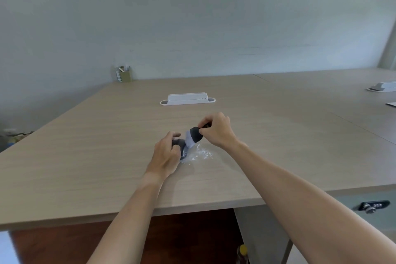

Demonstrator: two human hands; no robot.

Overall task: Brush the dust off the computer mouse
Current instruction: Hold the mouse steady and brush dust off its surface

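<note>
Brushing a mouse held steady on the desk

The left hand curls its fingers round the dark computer mouse, apparently to keep it still and tilt its side toward the brush. The right hand pinches the brush's dark ferrule close to the pale bristles, probably for fine control; the bristle tips touch the mouse just beyond the left fingertips. Crumpled clear plastic wrap lies on the table just beside the mouse, under the right wrist.

Hands with brush, mouse
</note>
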